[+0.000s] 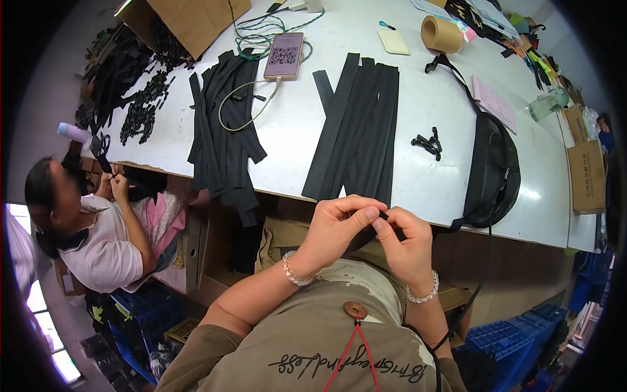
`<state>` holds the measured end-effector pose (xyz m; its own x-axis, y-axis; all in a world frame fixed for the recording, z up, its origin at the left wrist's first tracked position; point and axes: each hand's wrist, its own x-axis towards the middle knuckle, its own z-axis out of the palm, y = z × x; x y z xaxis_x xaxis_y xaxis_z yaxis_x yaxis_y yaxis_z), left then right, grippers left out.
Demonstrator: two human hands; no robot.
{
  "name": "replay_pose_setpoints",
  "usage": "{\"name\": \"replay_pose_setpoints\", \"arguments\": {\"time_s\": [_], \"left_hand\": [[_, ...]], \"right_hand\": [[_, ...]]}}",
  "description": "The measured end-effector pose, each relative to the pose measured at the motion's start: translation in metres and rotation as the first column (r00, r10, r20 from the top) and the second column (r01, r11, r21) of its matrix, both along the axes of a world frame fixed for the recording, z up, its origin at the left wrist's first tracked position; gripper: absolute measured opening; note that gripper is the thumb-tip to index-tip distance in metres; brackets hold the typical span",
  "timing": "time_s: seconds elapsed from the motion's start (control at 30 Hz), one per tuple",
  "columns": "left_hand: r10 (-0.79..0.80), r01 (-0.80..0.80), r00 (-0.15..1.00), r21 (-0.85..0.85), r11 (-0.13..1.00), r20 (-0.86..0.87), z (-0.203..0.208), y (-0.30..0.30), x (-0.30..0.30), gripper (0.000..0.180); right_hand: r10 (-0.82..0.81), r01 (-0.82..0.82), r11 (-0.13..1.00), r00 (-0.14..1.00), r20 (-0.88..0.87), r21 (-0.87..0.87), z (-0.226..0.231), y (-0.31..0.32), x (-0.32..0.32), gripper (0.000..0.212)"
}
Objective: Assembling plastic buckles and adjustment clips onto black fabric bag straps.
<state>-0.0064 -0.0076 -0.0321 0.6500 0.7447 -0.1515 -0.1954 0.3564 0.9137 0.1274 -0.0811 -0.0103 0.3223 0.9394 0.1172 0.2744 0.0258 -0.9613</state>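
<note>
Close together at the table's near edge, my left hand (341,225) and my right hand (405,243) pinch a small black piece (383,215) between thumbs and fingers. Most of it is hidden by the fingertips, so its kind does not show. Just beyond my hands lies a bundle of flat black straps (359,130), laid lengthwise on the table. A second, more tangled bunch of black straps (222,130) is to its left, with ends hanging over the edge. Right of the straps sits a little group of small black plastic parts (428,144).
A black mesh bag (493,173) lies at the right. A phone (284,56) with a cable rests at the back, near a tape roll (441,34). Small black parts (145,104) are heaped at the left, by a cardboard box (189,26). A co-worker (98,242) sits at the left.
</note>
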Motion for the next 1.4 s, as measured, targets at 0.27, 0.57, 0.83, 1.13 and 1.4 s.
{"name": "replay_pose_setpoints", "arguments": {"time_s": [0.27, 0.57, 0.83, 1.13, 1.4], "left_hand": [[0.153, -0.153, 0.987, -0.008, 0.988, -0.047, -0.003, -0.016, 0.002, 0.014], [-0.116, 0.106, 0.991, -0.135, 0.985, -0.067, 0.008, 0.001, 0.000, 0.023], [-0.033, 0.048, 0.998, -0.273, 0.961, 0.059, -0.004, -0.009, 0.001, 0.020], [0.065, -0.054, 0.997, -0.258, 0.965, 0.035, -0.011, -0.027, 0.002, 0.020], [-0.100, 0.088, 0.995, -0.371, 0.924, -0.012, -0.005, -0.009, -0.002, 0.025]], "right_hand": [[0.227, -0.256, 0.966, 0.900, 0.372, 0.030, 0.008, 0.005, 0.010, 0.020], [-0.082, 0.076, 0.988, 0.996, 0.037, 0.134, -0.012, -0.001, -0.003, 0.011], [0.120, -0.120, 0.992, 0.992, -0.026, -0.033, -0.005, -0.002, 0.012, 0.010], [0.230, -0.237, 0.971, 0.933, 0.275, -0.007, 0.002, -0.004, 0.022, 0.015], [0.050, -0.098, 0.985, 0.950, -0.310, -0.140, -0.025, -0.017, 0.006, 0.014]]}}
